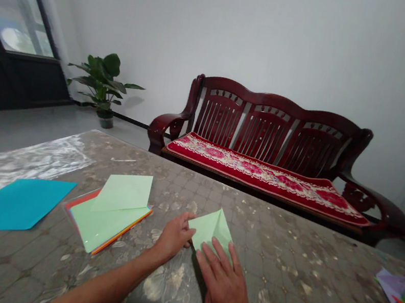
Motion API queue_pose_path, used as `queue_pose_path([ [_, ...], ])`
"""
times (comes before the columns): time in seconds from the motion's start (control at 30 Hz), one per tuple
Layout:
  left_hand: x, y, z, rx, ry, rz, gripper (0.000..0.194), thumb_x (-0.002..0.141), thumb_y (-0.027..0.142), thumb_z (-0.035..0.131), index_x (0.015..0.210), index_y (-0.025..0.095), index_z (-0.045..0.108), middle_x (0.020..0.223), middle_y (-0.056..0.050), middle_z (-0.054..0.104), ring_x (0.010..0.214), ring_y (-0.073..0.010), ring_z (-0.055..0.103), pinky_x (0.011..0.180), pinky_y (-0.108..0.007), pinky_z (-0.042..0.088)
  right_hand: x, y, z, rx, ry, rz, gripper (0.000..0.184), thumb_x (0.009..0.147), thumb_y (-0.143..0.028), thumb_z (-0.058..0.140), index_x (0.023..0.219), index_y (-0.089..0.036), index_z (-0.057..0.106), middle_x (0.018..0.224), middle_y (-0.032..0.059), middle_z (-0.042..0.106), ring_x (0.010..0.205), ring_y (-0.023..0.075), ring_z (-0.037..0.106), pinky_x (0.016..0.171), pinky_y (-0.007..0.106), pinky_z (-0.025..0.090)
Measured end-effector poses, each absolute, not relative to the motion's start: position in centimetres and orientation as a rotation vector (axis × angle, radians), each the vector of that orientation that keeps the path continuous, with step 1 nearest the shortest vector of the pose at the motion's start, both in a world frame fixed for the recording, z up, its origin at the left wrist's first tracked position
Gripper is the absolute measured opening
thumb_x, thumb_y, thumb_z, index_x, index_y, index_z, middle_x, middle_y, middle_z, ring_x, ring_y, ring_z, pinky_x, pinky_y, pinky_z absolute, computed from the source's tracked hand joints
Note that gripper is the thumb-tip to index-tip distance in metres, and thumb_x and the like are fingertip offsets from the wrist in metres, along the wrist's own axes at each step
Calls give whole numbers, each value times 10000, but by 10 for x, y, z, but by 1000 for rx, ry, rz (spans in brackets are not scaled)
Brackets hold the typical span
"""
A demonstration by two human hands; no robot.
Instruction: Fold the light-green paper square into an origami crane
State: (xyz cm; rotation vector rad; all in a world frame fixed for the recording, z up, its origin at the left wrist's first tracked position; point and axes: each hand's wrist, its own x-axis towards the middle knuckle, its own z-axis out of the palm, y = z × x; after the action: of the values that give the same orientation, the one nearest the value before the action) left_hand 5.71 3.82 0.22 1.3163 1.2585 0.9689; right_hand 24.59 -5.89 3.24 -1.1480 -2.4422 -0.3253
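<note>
A folded light green sheet of paper (207, 226) lies on the patterned table cover in front of me, with a crease running down from its top corner. My left hand (174, 237) pinches its left corner between thumb and fingers. Across the lower right part of the paper my right hand (224, 289) rests flat, fingers stretched out and slightly spread. That hand hides the paper's near edge. To the left of my hands is a stack of coloured paper (104, 228), with a light green sheet (128, 191) lying askew on top.
A blue sheet (15, 205) lies at the table's left, near crumpled clear plastic (43, 151). Colourful paper pieces (401, 296) sit at the right edge. Beyond the table (284, 268) stand a wooden bench (264, 131) with a red cushion (261, 171) and a potted plant (105, 83).
</note>
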Motion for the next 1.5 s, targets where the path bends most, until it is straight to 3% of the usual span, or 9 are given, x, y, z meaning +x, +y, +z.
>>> queue_pose_path([
  [0.17,56,39,2,1308,1250,922,523,761,146,558,1278,144,478,604,87,504,483,-109,561,470,-199,461,258,-46,15,-1325,-2250,-320,406,803,-144,596,1185,-268,650,1215,0,683,1278,255,485,1208,484,92],
  [0.3,51,38,3,1562,1305,853,567,774,121,535,1337,180,494,673,50,562,549,-125,575,558,-237,480,270,-41,10,-1352,-2169,-288,306,783,-133,637,1044,-286,688,1038,-26,733,1095,227,588,1197,463,129],
  [0.43,43,36,10,2012,1207,820,488,730,48,511,1172,206,646,929,-26,659,848,-172,623,832,-301,488,273,-44,13,-1360,-2153,-200,282,789,-115,620,997,-292,689,977,-29,728,983,191,611,1180,452,163],
  [0.53,35,35,17,2197,1059,772,380,764,48,475,1032,201,697,1047,-49,656,1014,-192,602,924,-306,460,272,-45,18,-1382,-2147,-146,261,820,-119,578,982,-290,691,957,-15,724,909,174,622,1151,455,205],
  [0.7,30,36,25,2344,1058,581,437,745,18,487,1081,211,689,1026,-42,686,1008,-197,620,930,-294,457,277,-45,24,-1430,-2136,-110,175,881,-196,568,937,-295,701,949,-15,730,872,165,646,1085,437,281],
  [0.87,36,40,23,2314,1132,560,244,821,105,572,990,204,717,965,-38,698,942,-193,644,864,-266,470,291,-41,24,-1486,-2165,-111,200,898,-193,537,949,-276,712,960,3,736,885,165,660,1017,396,341],
  [1.13,43,42,11,2346,1130,558,130,880,209,604,936,219,721,917,-23,693,904,-181,643,834,-261,464,297,-39,20,-1502,-2167,-78,222,901,-210,535,1056,-256,688,1008,28,743,916,179,668,1015,394,340],
  [1.37,41,40,3,2310,1139,638,130,877,219,607,964,237,703,925,-10,651,930,-174,614,825,-246,446,292,-35,22,-1592,-2103,27,308,985,-333,460,793,-233,680,811,19,689,821,173,614,812,303,384],
  [1.5,43,41,10,2253,1183,617,139,875,189,584,906,227,714,961,-20,627,930,-170,607,820,-242,448,293,-32,21,-1668,-2079,11,402,1015,-377,389,776,-224,672,797,22,662,823,174,587,787,291,371],
])
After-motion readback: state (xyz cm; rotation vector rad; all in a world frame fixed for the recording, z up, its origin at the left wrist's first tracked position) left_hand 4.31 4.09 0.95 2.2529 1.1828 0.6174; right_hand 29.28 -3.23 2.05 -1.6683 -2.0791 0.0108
